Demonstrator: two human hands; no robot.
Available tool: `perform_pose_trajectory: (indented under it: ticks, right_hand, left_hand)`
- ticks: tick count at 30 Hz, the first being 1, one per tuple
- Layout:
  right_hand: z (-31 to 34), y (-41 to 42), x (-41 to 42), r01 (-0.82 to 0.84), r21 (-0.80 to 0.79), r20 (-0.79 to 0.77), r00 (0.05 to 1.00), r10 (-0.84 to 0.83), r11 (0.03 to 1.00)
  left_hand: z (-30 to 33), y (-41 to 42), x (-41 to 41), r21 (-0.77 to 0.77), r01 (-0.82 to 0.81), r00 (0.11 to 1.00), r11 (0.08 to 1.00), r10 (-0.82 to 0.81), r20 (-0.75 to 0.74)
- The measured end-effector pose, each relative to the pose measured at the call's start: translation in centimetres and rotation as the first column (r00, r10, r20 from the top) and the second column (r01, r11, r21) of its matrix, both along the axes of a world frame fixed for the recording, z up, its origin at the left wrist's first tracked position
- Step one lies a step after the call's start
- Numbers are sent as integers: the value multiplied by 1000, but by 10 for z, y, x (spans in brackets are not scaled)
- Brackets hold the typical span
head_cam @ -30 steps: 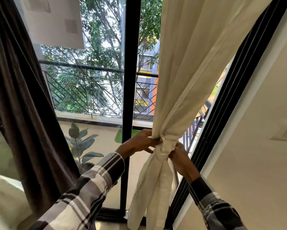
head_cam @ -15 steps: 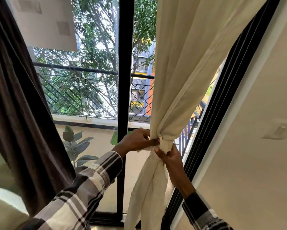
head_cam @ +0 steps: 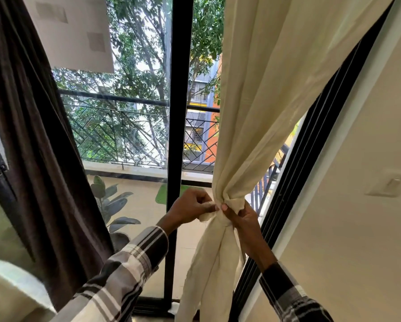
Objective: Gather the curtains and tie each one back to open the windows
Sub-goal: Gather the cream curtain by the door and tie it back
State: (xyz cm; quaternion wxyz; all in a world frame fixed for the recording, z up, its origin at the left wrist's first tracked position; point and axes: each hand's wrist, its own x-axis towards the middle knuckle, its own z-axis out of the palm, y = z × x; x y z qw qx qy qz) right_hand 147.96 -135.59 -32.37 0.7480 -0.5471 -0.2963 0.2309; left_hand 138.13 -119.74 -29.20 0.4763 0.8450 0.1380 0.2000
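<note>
The cream curtain (head_cam: 253, 101) hangs long, top to bottom, bunched at a knot (head_cam: 227, 206). The left hand (head_cam: 190, 209) pinches a loose cloth end just left of the knot. The right hand (head_cam: 243, 220) pinches the knot from the right. Both hands touch it, so pulling sideways should tighten it.

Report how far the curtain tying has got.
Done: the cream curtain is gathered into a bunch, clear of the glass. In hand: the left hand pinches the cream tie band and the right hand grips it at the knot. Left: the dark curtain shows no tie in view.
</note>
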Motion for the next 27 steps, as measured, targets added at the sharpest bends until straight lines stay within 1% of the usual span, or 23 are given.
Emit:
perform_pose_trajectory:
  ticks: [3,6,9,13,15,17,19,21,24,27]
  right_hand:
    - [-3,1,0,2,-29,23,1000,-1,1000]
    - [-3,4,0,101,-40,56,993,-99,994]
    - [-3,7,4,200,-55,102,976,-194,978]
    - [-1,13,5,231,-20,79,970,-229,973]
    - [1,17,2,221,-14,68,973,-219,975]
    - [3,21,-5,226,-2,69,972,-225,974]
    - [4,24,-8,240,21,111,964,-240,971]
    - [4,28,-10,270,26,142,952,-271,963]
    - [1,34,-18,374,57,188,907,-378,926]
    - [-4,33,-24,430,47,301,854,-423,902]
  left_hand:
    - [-5,-11,3,-7,-153,987,988,153,47]
    - [-6,-19,6,38,-236,968,971,231,95]
    - [-4,-23,4,102,-246,964,964,233,127]
    - [-3,-27,-4,165,-166,978,972,140,157]
    - [2,-30,-7,140,-133,977,981,106,182]
    - [7,-33,-9,81,-99,979,992,83,188]
    - [11,-33,-10,6,-83,979,997,81,189]
    - [15,-35,-10,-35,-92,976,995,97,194]
    - [20,-41,-5,-99,-126,972,987,142,185]
    - [19,-45,1,-151,-144,970,978,169,175]
